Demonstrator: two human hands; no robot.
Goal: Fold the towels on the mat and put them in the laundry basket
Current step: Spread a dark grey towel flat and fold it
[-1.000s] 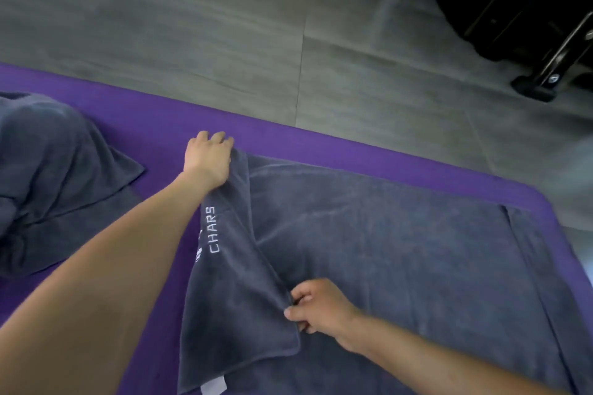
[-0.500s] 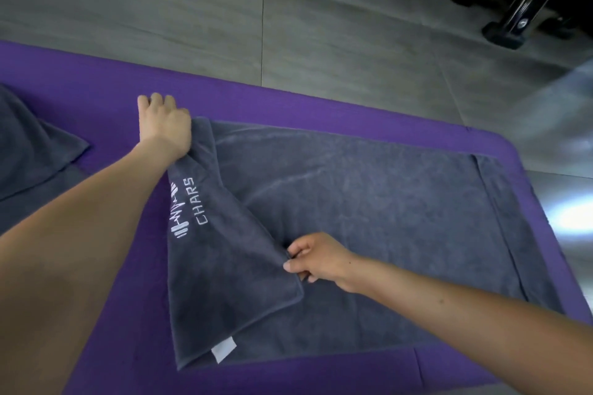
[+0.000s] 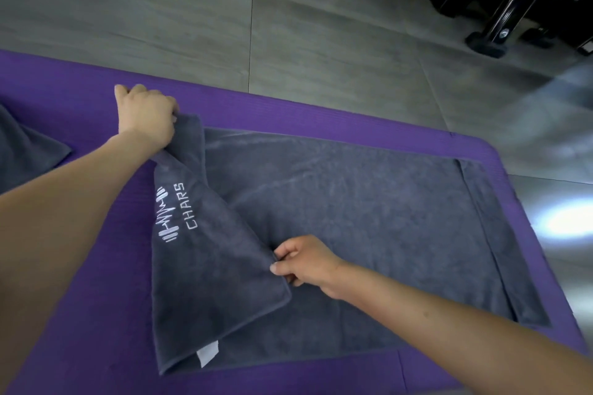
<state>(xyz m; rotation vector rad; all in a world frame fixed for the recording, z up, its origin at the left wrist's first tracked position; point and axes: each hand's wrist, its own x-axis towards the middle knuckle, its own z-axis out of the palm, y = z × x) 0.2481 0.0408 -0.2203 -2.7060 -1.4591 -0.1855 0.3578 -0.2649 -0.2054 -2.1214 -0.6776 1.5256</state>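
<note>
A big grey towel (image 3: 369, 218) lies flat on the purple mat (image 3: 80, 314) and covers most of the mat's middle and right side. The towel's left end is lifted and turned over a bit, so the white letters (image 3: 175, 212) and a small white tag (image 3: 207, 354) show.

The left hand (image 3: 146, 115) grips one corner of that end, near the far edge of the mat. Its fingers are curled round the cloth. The right hand (image 3: 305, 261) pinches the flap's edge between thumb and fingers, over the middle of the mat. Another grey towel (image 3: 25, 151) lies at the left edge of the mat. The basket is not in sight.

I think the step now is the first fold: bring the left end over to the right end of the mat.

To do it well, both hands should hold real corners. The right hand seems to hold the edge and not the near corner, so it may be best to slide down to the corner by the tag. Then lift both corners the same height and carry them across together. Lay them right on top of the corners at the right side of the mat. Line up the edges before letting go. If one hand goes faster, the fold will be crooked. Last, rub the towel flat so it has no bumps.
</note>
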